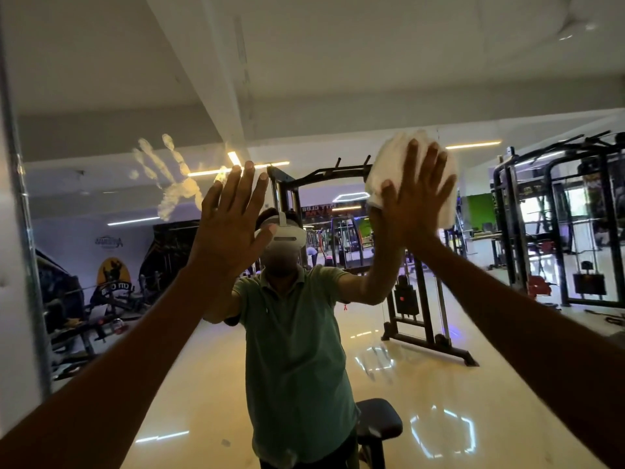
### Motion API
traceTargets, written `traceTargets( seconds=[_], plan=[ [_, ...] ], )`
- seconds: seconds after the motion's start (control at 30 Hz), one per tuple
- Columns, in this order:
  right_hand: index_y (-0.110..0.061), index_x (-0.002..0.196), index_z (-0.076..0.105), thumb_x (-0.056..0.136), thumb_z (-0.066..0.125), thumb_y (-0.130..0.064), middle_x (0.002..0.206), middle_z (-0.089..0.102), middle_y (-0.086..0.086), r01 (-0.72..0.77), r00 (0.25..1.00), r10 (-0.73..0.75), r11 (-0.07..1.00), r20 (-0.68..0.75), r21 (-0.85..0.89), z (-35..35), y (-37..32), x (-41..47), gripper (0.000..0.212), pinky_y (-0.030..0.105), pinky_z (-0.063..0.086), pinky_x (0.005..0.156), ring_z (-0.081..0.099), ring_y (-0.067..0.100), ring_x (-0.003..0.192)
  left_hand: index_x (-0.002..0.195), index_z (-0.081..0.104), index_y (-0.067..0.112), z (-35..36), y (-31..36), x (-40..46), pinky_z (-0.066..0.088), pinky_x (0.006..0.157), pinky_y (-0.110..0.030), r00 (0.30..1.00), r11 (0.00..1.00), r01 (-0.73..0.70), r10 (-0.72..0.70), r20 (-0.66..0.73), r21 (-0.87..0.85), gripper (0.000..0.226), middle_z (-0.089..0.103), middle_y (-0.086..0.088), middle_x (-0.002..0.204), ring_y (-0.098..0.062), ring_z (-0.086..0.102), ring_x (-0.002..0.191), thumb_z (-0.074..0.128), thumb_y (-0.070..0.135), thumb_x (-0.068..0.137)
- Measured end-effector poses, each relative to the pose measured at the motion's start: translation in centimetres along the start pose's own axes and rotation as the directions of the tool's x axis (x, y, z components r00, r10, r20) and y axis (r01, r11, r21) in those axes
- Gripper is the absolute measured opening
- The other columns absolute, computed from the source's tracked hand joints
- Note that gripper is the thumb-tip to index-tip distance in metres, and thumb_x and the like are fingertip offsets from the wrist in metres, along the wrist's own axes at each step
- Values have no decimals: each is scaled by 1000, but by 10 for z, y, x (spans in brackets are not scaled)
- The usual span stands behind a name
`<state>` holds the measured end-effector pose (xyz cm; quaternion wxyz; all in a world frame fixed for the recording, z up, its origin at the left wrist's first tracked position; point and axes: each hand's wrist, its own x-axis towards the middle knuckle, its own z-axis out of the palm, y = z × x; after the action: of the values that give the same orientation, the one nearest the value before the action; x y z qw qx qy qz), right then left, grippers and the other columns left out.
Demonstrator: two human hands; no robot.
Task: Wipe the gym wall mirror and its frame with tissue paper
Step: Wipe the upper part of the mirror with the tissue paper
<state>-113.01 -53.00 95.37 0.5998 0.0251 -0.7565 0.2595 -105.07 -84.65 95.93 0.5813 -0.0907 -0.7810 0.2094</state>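
Note:
The wall mirror (338,79) fills the view, and its grey metal frame (20,231) runs down the left edge. A whitish handprint smear (169,177) marks the glass at upper left. My left hand (230,218) is raised with straight spread fingers, flat at the glass just right of the smear. My right hand (417,198) presses a wad of white tissue paper (406,157) against the mirror at upper right, fingers straight over it.
The mirror reflects a person in a green shirt (294,333) wearing a headset, a black stool seat (378,421), a cable machine (416,299) and weight racks (558,225) on a glossy floor. A white wall (10,367) lies left of the frame.

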Motion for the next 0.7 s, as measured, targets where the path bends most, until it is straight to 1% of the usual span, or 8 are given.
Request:
traceTargets(
  seconds=[0.07,0.17,0.33,0.4,0.47,0.57,0.6,0.7],
  plan=[
    [-21,168,4,98,14,-68,173,-4,23,19,1000,-20,1000,-23,-14,10,-48,-26,84,71,3,123,-3,46,159,166,9,14,1,0,0,7,128,-53,1000,1000,-1,1,-8,-6,81,0,-15,173,-34,-1,160,22,61,102],
    [-24,168,5,102,21,-66,173,-8,24,341,939,-339,939,49,-33,30,-88,-80,80,72,-4,123,-8,46,159,166,9,14,1,-3,1,5,127,-52,1000,1000,-23,23,-14,-11,82,0,-14,173,-34,0,160,14,65,102],
    [-25,168,9,106,29,-60,174,-2,21,626,779,-618,777,106,-66,20,-36,-63,74,71,3,123,-4,42,160,166,10,13,-5,-7,0,1,126,-49,998,999,-47,47,28,-7,87,-1,-15,173,-35,0,159,21,65,97],
    [-25,168,10,107,21,-60,174,2,21,509,861,-503,853,74,-117,9,1,-26,72,70,9,123,0,42,160,165,11,13,-8,-6,0,4,125,-52,999,999,-44,45,29,-23,89,0,-16,173,-36,1,159,24,66,95],
    [-23,168,11,105,9,-66,174,4,21,242,970,-242,965,18,-102,-1,26,6,76,70,10,123,3,43,160,165,13,11,-7,-3,0,7,125,-54,999,999,-34,34,17,-20,91,3,-18,172,-38,4,159,26,67,94],
    [-22,168,12,102,2,-69,173,4,23,7,999,-7,1000,-50,-15,3,-10,-5,82,72,9,122,3,45,159,165,12,11,-3,1,1,10,124,-56,1000,1000,-11,11,17,-6,92,4,-19,172,-39,5,159,30,67,94],
    [-22,168,11,102,7,-67,173,1,23,41,998,-42,999,-47,-15,10,-32,-25,80,71,6,123,0,45,159,165,11,12,-3,2,1,11,124,-57,1000,1000,-1,1,17,-6,92,3,-18,172,-39,5,159,31,66,93],
    [-24,168,10,104,29,-61,174,-6,20,389,919,-390,921,55,19,32,-76,-114,77,69,-1,124,-9,41,160,165,11,12,-4,4,-1,11,125,-57,1000,1000,-7,7,3,-20,91,3,-18,172,-38,4,159,29,67,95]
  ],
)
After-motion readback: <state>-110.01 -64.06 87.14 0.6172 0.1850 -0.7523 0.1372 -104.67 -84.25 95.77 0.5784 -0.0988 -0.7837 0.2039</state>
